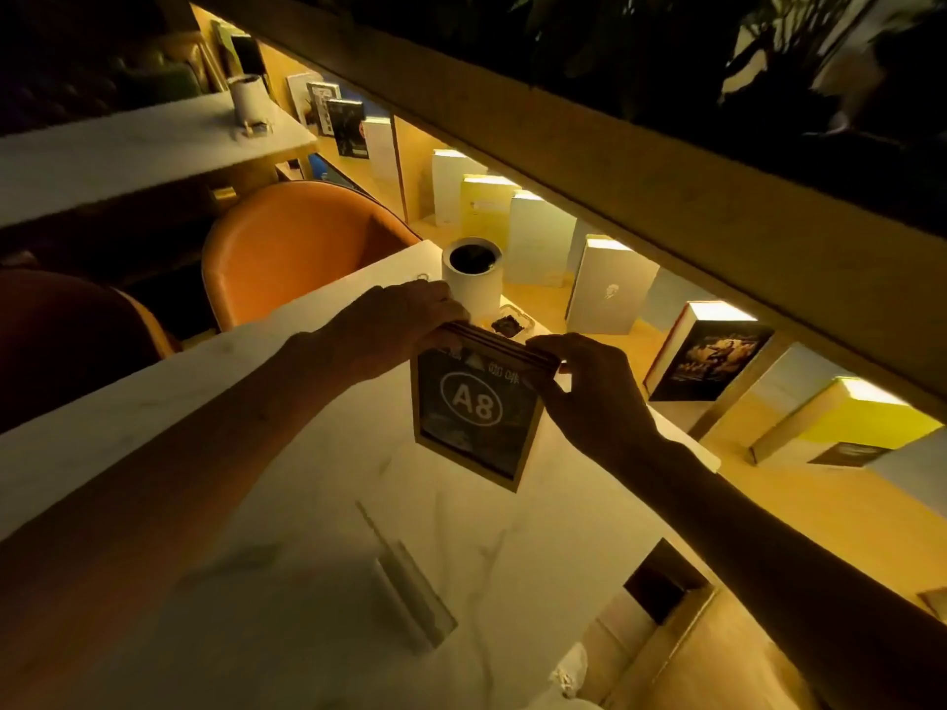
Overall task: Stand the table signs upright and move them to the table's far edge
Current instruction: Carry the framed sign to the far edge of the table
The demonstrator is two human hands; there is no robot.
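A dark table sign marked "A8" in a gold frame stands upright, held above the white marble table. My left hand grips its top left corner and my right hand grips its top right corner. Its lower edge looks slightly lifted off the tabletop. A second sign, clear and pale, sits nearer to me on the table; I cannot tell whether it lies flat.
A white cylindrical container and a small dish sit at the table's far edge. Beyond is a lit shelf of books. An orange chair stands at the left, with another table behind it.
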